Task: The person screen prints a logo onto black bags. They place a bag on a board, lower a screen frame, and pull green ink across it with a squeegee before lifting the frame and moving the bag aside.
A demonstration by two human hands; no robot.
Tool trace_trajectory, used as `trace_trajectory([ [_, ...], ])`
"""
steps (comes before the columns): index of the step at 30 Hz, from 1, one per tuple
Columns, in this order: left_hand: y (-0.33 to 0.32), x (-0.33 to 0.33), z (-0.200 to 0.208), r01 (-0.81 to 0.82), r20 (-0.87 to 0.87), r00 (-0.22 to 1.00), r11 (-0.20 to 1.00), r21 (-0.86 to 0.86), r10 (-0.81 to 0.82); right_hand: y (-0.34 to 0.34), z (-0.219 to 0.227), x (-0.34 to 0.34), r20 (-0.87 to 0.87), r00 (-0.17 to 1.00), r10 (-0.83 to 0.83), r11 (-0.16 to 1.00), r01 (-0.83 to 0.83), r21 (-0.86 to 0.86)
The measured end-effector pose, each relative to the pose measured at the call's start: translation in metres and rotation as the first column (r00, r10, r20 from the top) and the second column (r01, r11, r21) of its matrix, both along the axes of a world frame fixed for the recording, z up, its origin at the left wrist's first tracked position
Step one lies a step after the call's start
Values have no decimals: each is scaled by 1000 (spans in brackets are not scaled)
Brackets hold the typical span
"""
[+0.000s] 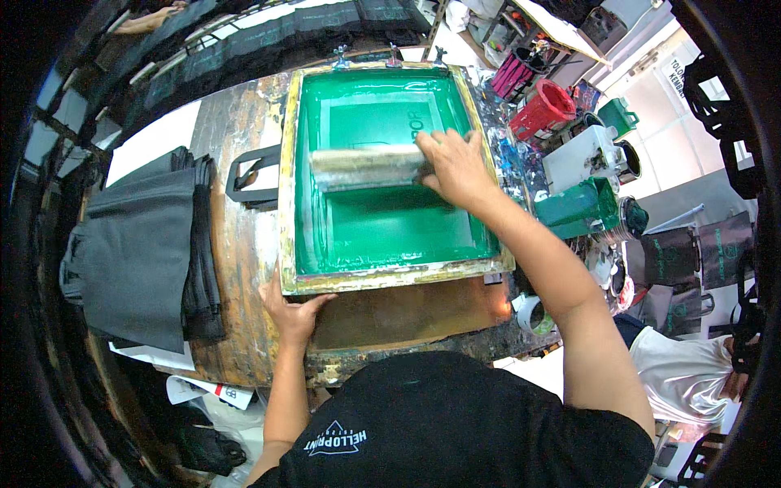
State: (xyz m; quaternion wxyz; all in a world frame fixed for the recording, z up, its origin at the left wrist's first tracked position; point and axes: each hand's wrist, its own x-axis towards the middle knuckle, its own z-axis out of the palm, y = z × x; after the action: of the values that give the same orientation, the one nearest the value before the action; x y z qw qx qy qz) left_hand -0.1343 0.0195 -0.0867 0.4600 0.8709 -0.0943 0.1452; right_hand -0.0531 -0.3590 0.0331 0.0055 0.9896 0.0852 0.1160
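Observation:
My right hand (457, 169) is closed around the right end of a squeegee (366, 167), which lies crosswise over the mesh and is slightly smeared by motion. Wet green ink (390, 232) covers the inside of the screen printing frame (399, 278), whose yellowish rim is stained. At the frame's near left corner, my left hand (291, 315) grips the rim, thumb along the front edge and fingers at the left side. From under the frame's left side sticks the handle of a black bag (236, 195); the frame hides the rest of it.
A stack of black bags (146, 252) lies left on the worn wooden table (244, 325). Clamps (393, 55) hold the frame's far edge. Along the right stand a red bucket (543, 107), a green-smeared container (578, 207) and a tape roll (533, 314). Printed bags (285, 32) lie beyond.

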Motion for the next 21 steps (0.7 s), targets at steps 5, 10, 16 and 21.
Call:
trace_trajectory([
  [5, -5, -3, 9, 1, -75, 997, 999, -34, -3, -25, -4, 91, -52, 999, 13, 1000, -13, -4],
  [10, 4, -4, -5, -8, -20, 1000, 998, 69, 9, -59, -27, 187, 38, 994, 103, 995, -103, -10],
  [16, 3, 1, 7, -47, 76, 997, 974, 221, 31, -70, -20, 254, -67, 996, 63, 998, -63, 4],
  [21, 2, -1, 31, -18, -120, 989, 865, 501, 89, -56, -5, 234, -41, 999, -26, 999, 27, 28],
])
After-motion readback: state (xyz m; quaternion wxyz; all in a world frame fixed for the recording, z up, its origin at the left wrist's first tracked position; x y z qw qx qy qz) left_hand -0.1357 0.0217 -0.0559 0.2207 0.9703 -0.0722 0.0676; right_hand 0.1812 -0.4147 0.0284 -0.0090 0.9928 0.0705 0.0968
